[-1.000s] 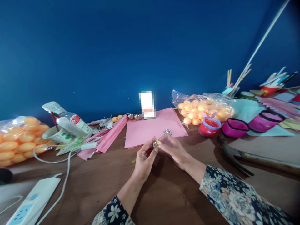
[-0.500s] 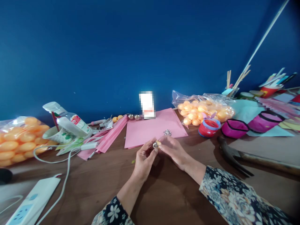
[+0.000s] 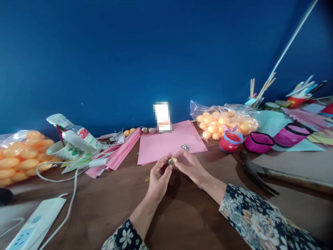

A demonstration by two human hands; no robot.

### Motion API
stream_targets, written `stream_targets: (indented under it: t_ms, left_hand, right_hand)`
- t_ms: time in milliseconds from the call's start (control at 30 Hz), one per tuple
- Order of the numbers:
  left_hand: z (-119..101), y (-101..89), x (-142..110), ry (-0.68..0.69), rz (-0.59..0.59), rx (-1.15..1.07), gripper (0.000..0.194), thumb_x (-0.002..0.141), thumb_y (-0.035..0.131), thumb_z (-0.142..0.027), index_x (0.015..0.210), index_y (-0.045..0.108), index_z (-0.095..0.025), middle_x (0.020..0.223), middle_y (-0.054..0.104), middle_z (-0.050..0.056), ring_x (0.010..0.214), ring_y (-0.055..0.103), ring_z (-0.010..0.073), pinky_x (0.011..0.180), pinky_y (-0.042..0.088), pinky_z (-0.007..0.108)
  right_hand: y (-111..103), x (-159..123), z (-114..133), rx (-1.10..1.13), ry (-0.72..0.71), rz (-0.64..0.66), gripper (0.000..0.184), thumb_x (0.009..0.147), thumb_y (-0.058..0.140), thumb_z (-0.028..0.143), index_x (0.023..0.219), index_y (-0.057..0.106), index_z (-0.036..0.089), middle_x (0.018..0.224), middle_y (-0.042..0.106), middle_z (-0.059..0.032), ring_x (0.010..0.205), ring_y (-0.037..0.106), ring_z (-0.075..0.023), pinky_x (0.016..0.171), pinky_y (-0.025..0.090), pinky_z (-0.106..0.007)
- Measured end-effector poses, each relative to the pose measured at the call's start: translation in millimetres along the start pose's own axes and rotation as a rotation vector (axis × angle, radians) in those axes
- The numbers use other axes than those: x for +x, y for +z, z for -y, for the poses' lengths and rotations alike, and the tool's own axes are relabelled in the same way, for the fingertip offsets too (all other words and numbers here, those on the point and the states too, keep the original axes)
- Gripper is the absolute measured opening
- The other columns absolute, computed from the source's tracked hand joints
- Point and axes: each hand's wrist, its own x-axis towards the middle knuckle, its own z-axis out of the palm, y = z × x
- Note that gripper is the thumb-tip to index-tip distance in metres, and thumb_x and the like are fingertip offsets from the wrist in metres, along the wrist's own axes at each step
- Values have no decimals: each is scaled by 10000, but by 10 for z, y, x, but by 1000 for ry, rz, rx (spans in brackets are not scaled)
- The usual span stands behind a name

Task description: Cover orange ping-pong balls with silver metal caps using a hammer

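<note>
My left hand (image 3: 159, 178) is closed, with a small shiny metal ball (image 3: 170, 161) gripped between its thumb and fingers. Against the ball's right side is a small yellowish piece (image 3: 175, 160), pinched by the fingertips of my right hand (image 3: 194, 171). What kind of piece it is I cannot make out, nor whether it is joined to the ball. Both hands meet just over the near edge of a stack of pink paper (image 3: 166, 147). A cluster of little silvery bits (image 3: 185, 147) lies on that paper, beyond my right hand.
Two silver balls (image 3: 147, 130) sit behind the paper. Bags of orange balls stand left (image 3: 26, 156) and right (image 3: 221, 121). A hammer (image 3: 275, 173) lies at right near magenta pouches (image 3: 258, 142) and a red cup (image 3: 230, 143). A power strip (image 3: 39, 222) with cables lies at left.
The whole view has shifted very slightly. My right fingertips have moved a little on the yellowish piece, and more of it shows beside the ball.
</note>
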Motion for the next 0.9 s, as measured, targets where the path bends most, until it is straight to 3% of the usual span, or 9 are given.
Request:
stream_targets:
  t_ms: [500,900]
  left_hand:
    - [-36,5,3,-4,4,20,399,735,644,-290,1112,607,-167,1130,643,103,1049,586,241,945,431,374]
    - [-1,-4,-1,76,29,127,366,757,623,-290,1106,610,-179,1125,643,93,1059,578,235,949,429,365]
  right_hand:
    - [-5,-10,0,59,40,-1,254,692,700,270,851,517,194,858,616,-5,838,592,-143,810,457,-314]
    - [-10,-16,-15,-103,-10,-36,206,739,652,307,847,519,193,841,617,-8,796,579,-141,764,451,-297]
